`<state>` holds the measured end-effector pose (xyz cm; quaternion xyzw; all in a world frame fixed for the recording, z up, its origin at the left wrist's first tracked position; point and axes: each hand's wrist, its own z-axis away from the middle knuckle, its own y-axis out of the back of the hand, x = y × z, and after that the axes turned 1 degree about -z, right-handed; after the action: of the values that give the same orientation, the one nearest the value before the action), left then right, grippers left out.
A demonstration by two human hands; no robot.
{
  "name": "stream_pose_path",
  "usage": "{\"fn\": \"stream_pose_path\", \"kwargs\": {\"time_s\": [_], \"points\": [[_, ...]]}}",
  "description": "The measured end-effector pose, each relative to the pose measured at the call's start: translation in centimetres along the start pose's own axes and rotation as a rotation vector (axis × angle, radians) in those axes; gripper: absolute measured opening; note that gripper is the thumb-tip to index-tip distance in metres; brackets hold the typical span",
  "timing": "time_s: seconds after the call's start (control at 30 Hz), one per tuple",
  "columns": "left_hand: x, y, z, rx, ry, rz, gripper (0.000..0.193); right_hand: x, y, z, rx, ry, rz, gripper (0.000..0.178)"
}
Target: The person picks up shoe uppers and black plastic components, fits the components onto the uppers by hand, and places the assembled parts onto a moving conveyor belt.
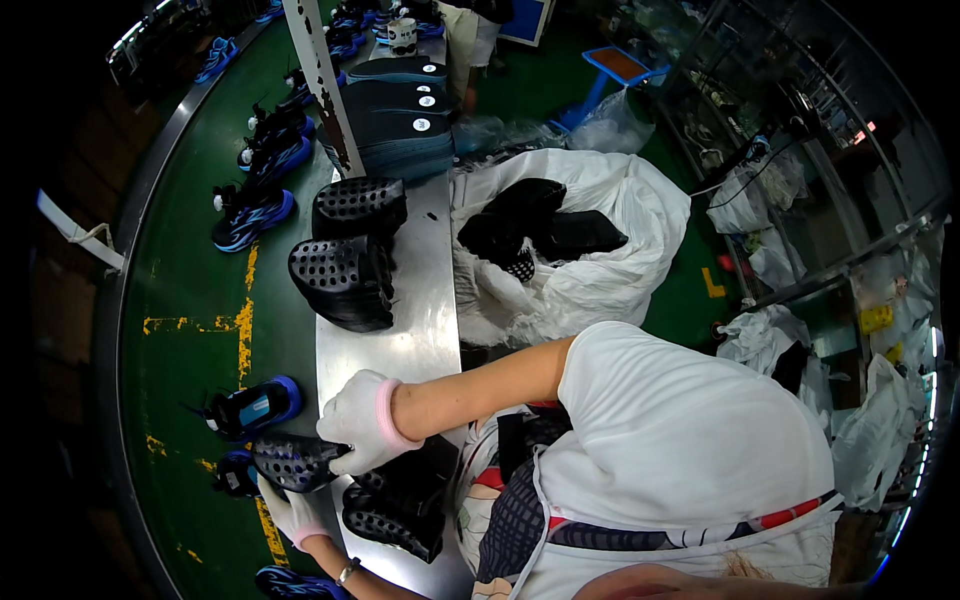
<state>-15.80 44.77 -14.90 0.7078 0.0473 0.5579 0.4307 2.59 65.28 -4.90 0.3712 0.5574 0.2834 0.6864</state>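
Observation:
Both of my white-gloved hands are on one black, moulded shoe form with rows of round holes [292, 461], at the left edge of the metal shelf. My right hand [365, 425], in a pink-cuffed glove, closes on the form's right end. From below, my left hand [292, 515] grips its lower side, its fingers partly hidden. Just beyond the form lie a black and blue sneaker [262, 405] and a second, partly covered shoe [236, 474]. More black perforated forms [395, 515] lie on the shelf, close to my body.
Two stacks of black forms [345, 280] stand farther up the metal shelf [425, 330], before piled dark insoles [400, 140]. A white sack [620, 220] holds more black pieces. Sneakers [255, 215] line the green conveyor belt [190, 380]. A chipped post [325, 90] rises beside the shelf.

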Motion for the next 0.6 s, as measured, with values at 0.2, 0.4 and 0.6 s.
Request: {"fn": "stream_pose_path", "kwargs": {"time_s": [0.2, 0.4, 0.6], "points": [[-4.0, 1.8, 1.7, 0.062, -0.058, -0.308, 0.037, -1.0, -0.2, -0.3, -0.026, 0.035, 0.030, 0.047], [-3.9, 1.2, 4.6, 0.160, -0.017, -0.278, 0.032, -2.9, 0.4, -2.3, -0.106, 0.119, 0.125, 0.047], [-8.0, 0.1, 5.2, 0.300, 0.002, -0.180, 0.030, -7.0, -1.0, -6.4, -0.256, 0.227, 0.233, 0.049]]}}
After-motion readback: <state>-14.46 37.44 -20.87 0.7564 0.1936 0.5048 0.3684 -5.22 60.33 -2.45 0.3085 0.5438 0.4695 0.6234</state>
